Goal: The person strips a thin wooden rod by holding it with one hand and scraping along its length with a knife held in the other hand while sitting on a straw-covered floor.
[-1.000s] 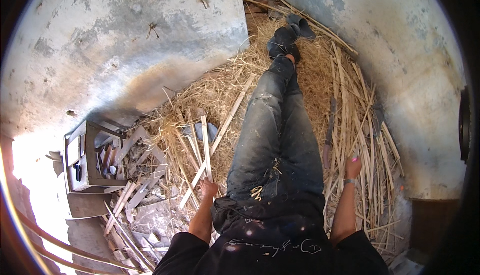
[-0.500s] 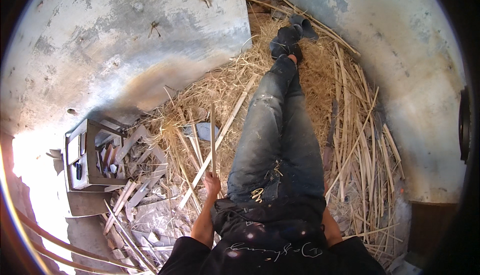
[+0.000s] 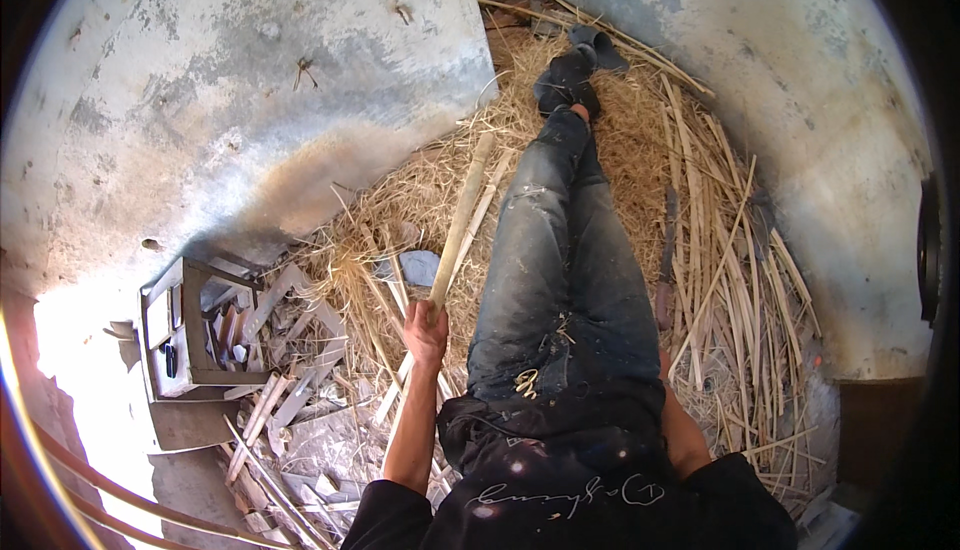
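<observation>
Left hand [image 3: 426,338] is grasping the strip [image 3: 463,218], which is extending forward of it above straw [image 3: 420,190], possibly risking a snag if dipping; right hand is hiding, grip unclear.

Held strip [image 3: 462,220] now aslant

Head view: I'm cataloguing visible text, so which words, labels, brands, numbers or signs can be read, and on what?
Black shirt: white script lettering across its front; wording not copied here.
Small pale mark near its hem: too small to read.
Pale strip in left hand and jeans: none that I can make out.
</observation>
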A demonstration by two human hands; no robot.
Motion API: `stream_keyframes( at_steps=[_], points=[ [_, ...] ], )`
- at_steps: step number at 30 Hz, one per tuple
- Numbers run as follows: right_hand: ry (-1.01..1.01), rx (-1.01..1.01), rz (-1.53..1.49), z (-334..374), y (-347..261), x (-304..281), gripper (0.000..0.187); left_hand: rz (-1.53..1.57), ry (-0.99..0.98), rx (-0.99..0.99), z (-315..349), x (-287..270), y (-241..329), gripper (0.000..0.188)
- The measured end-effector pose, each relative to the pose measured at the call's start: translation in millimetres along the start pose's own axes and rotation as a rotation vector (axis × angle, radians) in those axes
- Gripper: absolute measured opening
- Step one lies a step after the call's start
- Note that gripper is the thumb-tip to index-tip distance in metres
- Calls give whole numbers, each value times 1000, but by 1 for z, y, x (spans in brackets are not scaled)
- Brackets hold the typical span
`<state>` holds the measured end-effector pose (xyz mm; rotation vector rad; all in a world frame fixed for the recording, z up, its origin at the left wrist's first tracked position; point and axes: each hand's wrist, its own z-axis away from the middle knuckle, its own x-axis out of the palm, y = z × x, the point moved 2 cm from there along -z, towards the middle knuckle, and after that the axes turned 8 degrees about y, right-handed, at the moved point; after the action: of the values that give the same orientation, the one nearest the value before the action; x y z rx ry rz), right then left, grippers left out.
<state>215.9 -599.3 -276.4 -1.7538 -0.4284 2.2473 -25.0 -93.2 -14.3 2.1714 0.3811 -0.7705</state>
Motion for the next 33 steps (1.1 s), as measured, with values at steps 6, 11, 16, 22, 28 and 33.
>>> stream_keyframes(
  at_steps=[6, 11, 16, 22, 28, 33],
  points=[
    [-20, 5, 7, -2, 2, 3, 34, 59, 86, -13, -12, -3, 12, 19],
    [-38, -5, 4, -7, 2, 5, 34, 178, 72, -274, -22, -5, -1, 13],
    [-39, -4, 11, -10, 12, 6, 33, 218, -120, -345, -24, -3, -22, 20],
    [-63, -42, -11, -11, 3, 22, 32, -52, -418, -601, 19, 39, -142, 41],
    [6, -99, -61, -24, 63, 74, 30, -474, -605, -384, 48, 68, -176, 90],
    [-33, -57, 175, -23, 103, 90, 27, -558, -914, -425, 62, 117, -167, 95]
  ],
)
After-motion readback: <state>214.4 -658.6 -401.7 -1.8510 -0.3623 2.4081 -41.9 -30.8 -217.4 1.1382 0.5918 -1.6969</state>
